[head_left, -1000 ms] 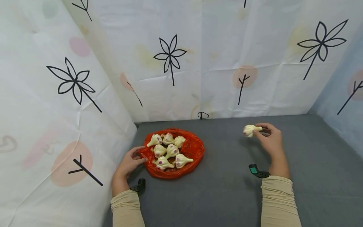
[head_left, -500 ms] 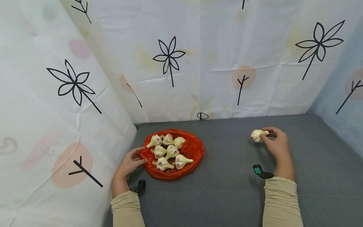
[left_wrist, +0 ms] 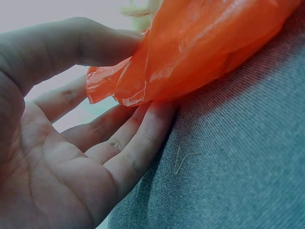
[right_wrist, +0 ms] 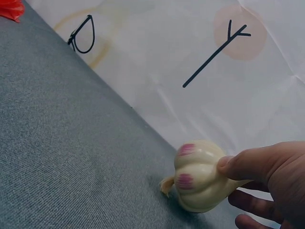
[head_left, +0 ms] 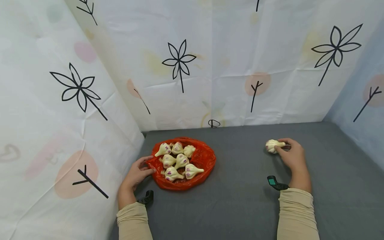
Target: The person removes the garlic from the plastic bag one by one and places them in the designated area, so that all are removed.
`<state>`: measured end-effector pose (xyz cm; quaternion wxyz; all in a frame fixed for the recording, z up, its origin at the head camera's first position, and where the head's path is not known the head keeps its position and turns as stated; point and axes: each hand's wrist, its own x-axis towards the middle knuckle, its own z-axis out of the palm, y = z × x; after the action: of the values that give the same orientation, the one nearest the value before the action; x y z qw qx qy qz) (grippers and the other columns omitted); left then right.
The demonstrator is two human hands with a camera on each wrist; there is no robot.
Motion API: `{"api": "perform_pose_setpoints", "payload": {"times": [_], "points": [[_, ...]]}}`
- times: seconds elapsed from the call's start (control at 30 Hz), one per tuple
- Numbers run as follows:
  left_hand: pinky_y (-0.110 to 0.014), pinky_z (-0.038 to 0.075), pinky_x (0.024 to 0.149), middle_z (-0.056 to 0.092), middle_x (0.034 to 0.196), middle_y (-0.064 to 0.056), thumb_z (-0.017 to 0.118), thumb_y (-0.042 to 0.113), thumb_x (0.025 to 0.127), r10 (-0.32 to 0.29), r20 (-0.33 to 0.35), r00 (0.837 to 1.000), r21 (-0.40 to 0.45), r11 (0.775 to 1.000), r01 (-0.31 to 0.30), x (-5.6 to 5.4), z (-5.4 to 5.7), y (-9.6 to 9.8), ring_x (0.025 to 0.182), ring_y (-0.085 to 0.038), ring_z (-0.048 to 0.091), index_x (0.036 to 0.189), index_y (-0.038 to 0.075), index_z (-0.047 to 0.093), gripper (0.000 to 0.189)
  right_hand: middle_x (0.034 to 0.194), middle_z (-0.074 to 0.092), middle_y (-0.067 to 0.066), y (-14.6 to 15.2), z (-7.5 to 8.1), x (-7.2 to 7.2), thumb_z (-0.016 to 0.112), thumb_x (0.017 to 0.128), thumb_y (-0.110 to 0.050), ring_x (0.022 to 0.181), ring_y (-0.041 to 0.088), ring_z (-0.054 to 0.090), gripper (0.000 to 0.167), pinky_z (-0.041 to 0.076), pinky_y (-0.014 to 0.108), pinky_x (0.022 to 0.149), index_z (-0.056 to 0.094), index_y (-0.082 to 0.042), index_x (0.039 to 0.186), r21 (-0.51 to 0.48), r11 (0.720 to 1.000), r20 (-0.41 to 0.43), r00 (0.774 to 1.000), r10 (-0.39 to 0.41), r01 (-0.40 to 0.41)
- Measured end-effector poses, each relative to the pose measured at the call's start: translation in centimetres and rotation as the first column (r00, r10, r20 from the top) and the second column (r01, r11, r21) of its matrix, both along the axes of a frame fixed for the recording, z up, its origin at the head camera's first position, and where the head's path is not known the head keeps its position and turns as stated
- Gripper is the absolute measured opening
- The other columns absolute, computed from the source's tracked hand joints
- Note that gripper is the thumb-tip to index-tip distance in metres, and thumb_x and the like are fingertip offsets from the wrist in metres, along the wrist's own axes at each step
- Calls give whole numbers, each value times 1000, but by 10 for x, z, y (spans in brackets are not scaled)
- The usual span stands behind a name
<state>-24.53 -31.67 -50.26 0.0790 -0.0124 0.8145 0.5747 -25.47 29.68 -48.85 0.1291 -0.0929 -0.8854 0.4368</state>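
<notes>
At the right of the head view, my right hand (head_left: 293, 156) pinches a pale garlic bulb (head_left: 271, 146) by its neck. The right wrist view shows purple patches on this garlic bulb (right_wrist: 198, 179), the thumb on its near side and its root end low against the grey cloth; I cannot tell if it bears on the cloth. My left hand (head_left: 136, 174) holds the left edge of a red plastic bag (head_left: 207, 158), thumb above and fingers beneath in the left wrist view. Inside the spread-open bag lie several garlic bulbs (head_left: 181, 161).
A grey cloth (head_left: 234, 186) covers the table, and a stretch of it lies between the bag and my right hand. White patterned sheets (head_left: 228, 66) stand as walls behind and on both sides. Each wrist wears a black camera mount (head_left: 277, 184).
My right hand has moved a little right and nearer to me with the garlic bulb, then lowered it towards the cloth. The left hand and bag have stayed put.
</notes>
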Motion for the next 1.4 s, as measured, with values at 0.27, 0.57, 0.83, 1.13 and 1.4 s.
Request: {"api": "perform_pose_setpoints", "payload": {"times": [0.27, 0.57, 0.83, 1.13, 1.4], "points": [[-21, 55, 90, 42, 164, -27, 76, 6, 96, -15, -10, 1000, -6, 1000, 15, 0, 0, 0, 134, -41, 60, 157, 5, 48, 66, 143, 47, 37, 5, -4, 0, 64, 107, -20, 129, 54, 56, 46, 53, 58, 91, 56, 8, 143, 22, 1000, -6, 1000, -8, 8], [-21, 55, 90, 41, 164, -27, 76, 7, 96, -10, -2, 1000, -10, 1000, 10, 1, 2, 0, 133, -41, 61, 156, 5, 49, 66, 145, 47, 35, 7, -2, 1, 61, 108, -26, 134, 55, 48, 52, 44, 67, 102, 53, 7, 148, 3, 1000, -10, 999, -30, 30], [-22, 55, 92, 40, 166, -25, 76, 8, 97, -1, 12, 1000, -16, 1000, 1, 1, 4, 1, 136, -43, 58, 157, 6, 48, 66, 144, 48, 35, 7, 0, 0, 61, 108, -26, 134, 54, 50, 51, 44, 67, 104, 55, 6, 148, 5, 998, -21, 998, -56, 57], [-25, 56, 94, 39, 166, -26, 76, 9, 97, -1, 18, 1000, -19, 1000, 1, 1, 4, 1, 137, -44, 57, 157, 7, 49, 67, 146, 47, 35, 5, 1, 1, 59, 109, -25, 134, 53, 48, 49, 42, 67, 105, 55, 7, 146, 12, 998, -22, 998, -65, 65], [-23, 56, 92, 41, 165, -26, 77, 8, 96, -2, 13, 1000, -13, 1000, 2, 0, 3, 0, 135, -41, 60, 157, 7, 49, 67, 145, 48, 35, 5, 4, 3, 59, 109, -24, 131, 52, 49, 47, 44, 65, 102, 57, 7, 144, 16, 998, -39, 997, -68, 68]]}}
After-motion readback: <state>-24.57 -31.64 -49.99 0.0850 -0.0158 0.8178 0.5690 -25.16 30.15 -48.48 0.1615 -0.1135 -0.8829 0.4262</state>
